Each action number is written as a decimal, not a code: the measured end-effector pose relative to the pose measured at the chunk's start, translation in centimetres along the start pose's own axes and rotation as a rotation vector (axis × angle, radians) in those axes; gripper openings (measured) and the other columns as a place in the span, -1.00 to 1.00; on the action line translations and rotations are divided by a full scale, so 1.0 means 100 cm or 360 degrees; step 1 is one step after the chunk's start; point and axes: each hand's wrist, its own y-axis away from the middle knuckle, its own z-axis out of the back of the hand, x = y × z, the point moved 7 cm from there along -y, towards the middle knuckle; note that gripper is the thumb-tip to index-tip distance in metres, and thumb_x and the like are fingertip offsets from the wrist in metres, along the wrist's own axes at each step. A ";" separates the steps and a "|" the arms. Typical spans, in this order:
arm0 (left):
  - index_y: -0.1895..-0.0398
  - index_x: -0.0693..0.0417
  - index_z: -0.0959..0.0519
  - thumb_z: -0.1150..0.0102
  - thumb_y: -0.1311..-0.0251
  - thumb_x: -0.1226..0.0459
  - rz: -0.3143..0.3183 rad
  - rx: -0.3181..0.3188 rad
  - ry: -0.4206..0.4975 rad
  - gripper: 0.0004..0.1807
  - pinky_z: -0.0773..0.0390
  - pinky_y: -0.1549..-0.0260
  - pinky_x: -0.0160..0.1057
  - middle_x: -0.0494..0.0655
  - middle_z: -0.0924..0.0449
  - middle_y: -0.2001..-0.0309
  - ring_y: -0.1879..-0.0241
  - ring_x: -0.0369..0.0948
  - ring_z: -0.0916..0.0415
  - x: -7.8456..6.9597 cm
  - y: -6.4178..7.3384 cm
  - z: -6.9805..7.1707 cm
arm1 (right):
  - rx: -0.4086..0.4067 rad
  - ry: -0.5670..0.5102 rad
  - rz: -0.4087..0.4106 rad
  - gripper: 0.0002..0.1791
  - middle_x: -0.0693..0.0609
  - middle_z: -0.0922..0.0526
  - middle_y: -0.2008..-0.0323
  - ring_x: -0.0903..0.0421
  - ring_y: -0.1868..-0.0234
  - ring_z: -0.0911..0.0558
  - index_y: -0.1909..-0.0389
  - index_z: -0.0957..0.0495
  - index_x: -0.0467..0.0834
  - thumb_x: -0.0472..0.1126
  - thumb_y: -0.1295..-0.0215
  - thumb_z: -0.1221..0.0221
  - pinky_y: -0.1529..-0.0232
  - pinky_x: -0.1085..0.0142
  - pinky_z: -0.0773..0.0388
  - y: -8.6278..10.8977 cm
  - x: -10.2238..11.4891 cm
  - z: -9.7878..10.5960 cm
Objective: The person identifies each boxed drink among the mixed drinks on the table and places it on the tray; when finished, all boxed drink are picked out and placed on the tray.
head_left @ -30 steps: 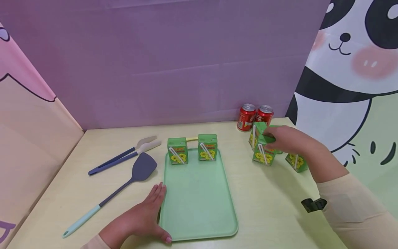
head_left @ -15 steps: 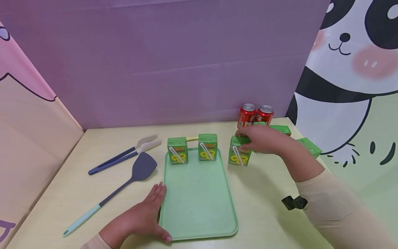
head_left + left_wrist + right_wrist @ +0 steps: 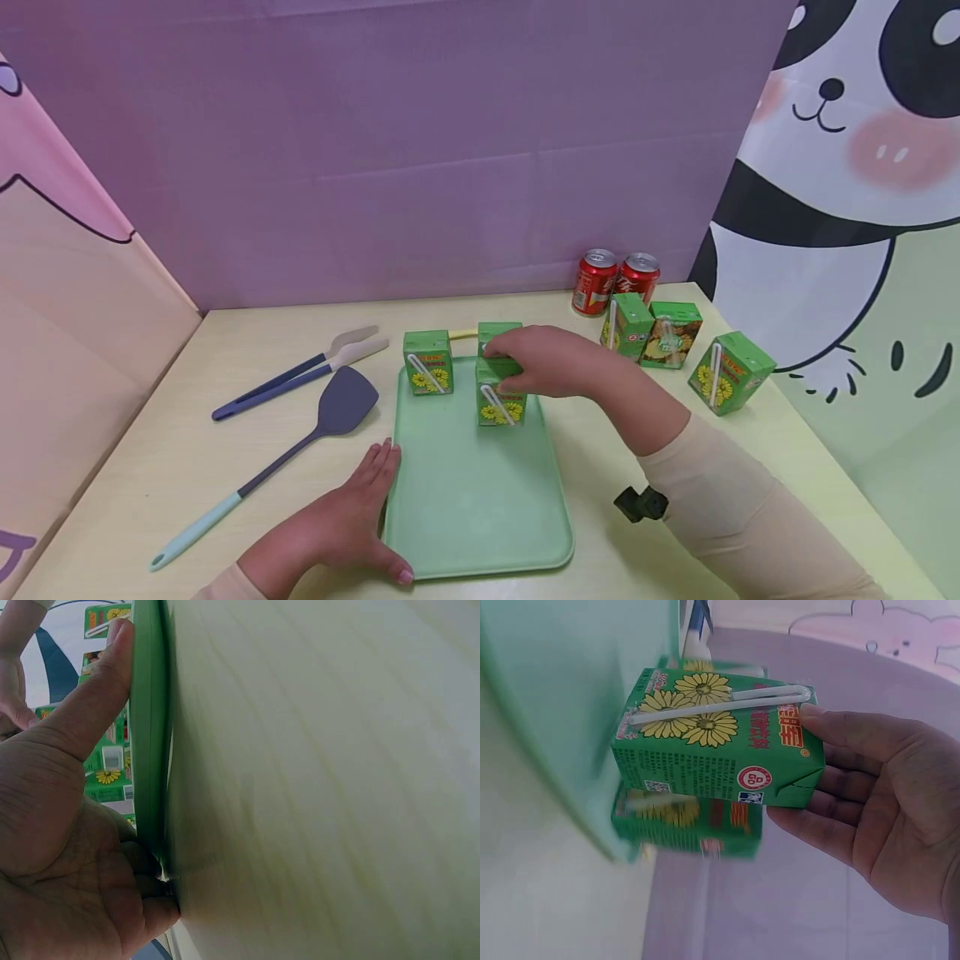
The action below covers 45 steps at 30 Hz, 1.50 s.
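Observation:
My right hand (image 3: pixel 551 360) grips a green drink carton (image 3: pixel 501 404) by its top, over the far right part of the green tray (image 3: pixel 480 500). In the right wrist view the held carton (image 3: pixel 712 742) shows yellow flowers and a white straw on its side. Just behind it a second carton (image 3: pixel 500 330) is partly hidden, and another carton (image 3: pixel 428 363) stands at the tray's far left corner. Against the tray's near left edge rests my left hand (image 3: pixel 345 517), fingers extended and thumb at the front corner. The left wrist view shows that hand (image 3: pixel 75 802) along the rim.
Three more cartons (image 3: pixel 671 335) stand at the right of the table, near two red cans (image 3: pixel 596 283) at the back. Left of the tray lie a spatula (image 3: pixel 315 433) and a pair of tongs (image 3: pixel 300 379). A yellow object (image 3: pixel 463 334) shows behind the tray.
My right hand has carried the carton leftward from the group at the right to above the tray, before the far right carton. The left hand has stayed at the tray edge.

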 end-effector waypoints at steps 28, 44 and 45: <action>-0.57 0.21 0.16 -0.49 0.50 -0.40 -0.0001 -0.0012 -0.0002 0.62 -0.20 -0.35 0.17 0.15 0.33 -0.59 -0.56 0.11 0.37 0.000 0.000 0.000 | 0.0020 0.0054 0.0156 -0.49 0.12 -0.59 -0.18 0.17 -0.20 -0.54 -0.23 -0.51 -0.01 0.04 -0.29 -0.27 -0.20 0.23 -0.49 -0.055 0.066 -0.030; -0.57 0.18 0.18 -0.48 0.51 -0.42 0.0035 0.0007 -0.0004 0.63 -0.22 -0.34 0.18 0.14 0.33 -0.59 -0.56 0.10 0.37 0.001 -0.001 -0.001 | 0.0006 -0.0147 0.0088 -0.33 0.05 -0.57 -0.18 0.12 -0.16 -0.55 -0.33 -0.42 -0.07 0.17 -0.30 -0.21 -0.21 0.18 -0.49 -0.046 0.045 -0.014; -0.57 0.18 0.18 -0.48 0.51 -0.42 0.0034 0.0006 -0.0006 0.63 -0.21 -0.35 0.18 0.14 0.33 -0.59 -0.56 0.10 0.37 0.001 -0.001 -0.001 | -0.0014 -0.0148 0.0085 -0.35 0.03 -0.58 -0.17 0.11 -0.15 -0.57 -0.33 -0.42 -0.09 0.16 -0.31 -0.21 -0.20 0.17 -0.49 -0.044 0.041 -0.008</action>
